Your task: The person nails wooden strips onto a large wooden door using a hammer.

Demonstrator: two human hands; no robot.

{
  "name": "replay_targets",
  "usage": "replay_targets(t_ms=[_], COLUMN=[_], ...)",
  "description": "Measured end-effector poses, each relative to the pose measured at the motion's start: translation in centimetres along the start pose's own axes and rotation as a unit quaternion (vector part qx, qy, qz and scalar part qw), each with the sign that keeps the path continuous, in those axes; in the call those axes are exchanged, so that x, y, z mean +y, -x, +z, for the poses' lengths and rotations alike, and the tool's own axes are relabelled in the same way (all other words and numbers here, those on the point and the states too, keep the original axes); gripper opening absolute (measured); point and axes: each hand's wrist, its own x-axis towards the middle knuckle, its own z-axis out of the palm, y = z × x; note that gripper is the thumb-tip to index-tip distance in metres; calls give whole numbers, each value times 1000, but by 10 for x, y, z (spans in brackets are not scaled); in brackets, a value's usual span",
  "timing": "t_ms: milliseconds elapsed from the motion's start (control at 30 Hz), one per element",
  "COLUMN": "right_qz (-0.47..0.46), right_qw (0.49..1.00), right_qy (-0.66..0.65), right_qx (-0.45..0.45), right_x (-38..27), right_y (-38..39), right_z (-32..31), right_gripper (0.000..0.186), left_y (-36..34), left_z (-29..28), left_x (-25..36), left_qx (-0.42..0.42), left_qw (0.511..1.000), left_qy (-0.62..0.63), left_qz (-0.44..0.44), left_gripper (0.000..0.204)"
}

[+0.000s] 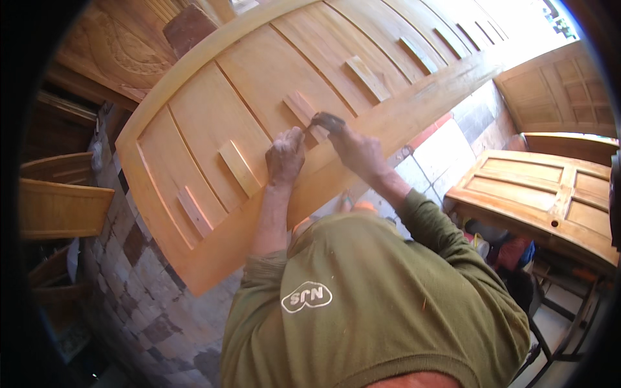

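Note:
A large pale wooden door panel (262, 92) with grooves lies in front of me. Small wooden blocks, among them a raised wooden strip (239, 169) left of my hands, sit along its near part. My left hand (286, 157) is closed at the panel's near side, fingertips pinched; what they hold, if anything, is hidden. My right hand (359, 153) grips a dark hand tool (328, 121) with a blunt, hammer-like head; blur hides its exact kind. The tool is just right of my left fingertips, over a reddish wooden block (299, 107).
A panelled wooden door (517, 183) lies at the right, above a cluttered black metal frame (561, 304). More wooden panels stand at the far right (550, 87) and left (65, 207). A carved wooden panel (119, 48) is behind. Patterned tiles (139, 284) cover the floor.

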Motion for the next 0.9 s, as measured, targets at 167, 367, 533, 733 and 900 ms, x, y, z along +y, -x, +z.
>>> replay_targets(t_ms=[167,367,533,733,900], right_qz=[-41,191,323,346,324], right_qw=[988,919,814,751,768], right_qy=[-104,-323,-480,-561,-551], right_qx=[104,122,50,43,36], right_x=[4,31,63,87,95], right_y=[-5,38,87,104,93], right_z=[-30,-69,-86,-94,-102], right_gripper=[32,28,35,40,45], left_y=[0,-2,-1,3,-10], left_z=[4,2,-4,2,5], left_x=[-3,-7,-5,-15,0], left_qx=[-11,84,84,110,94], left_qw=[999,992,959,970,981], left_qy=[-47,4,74,-25,-32], left_qz=[-2,-97,-260,-215,-167], left_gripper=[13,16,19,18,17])
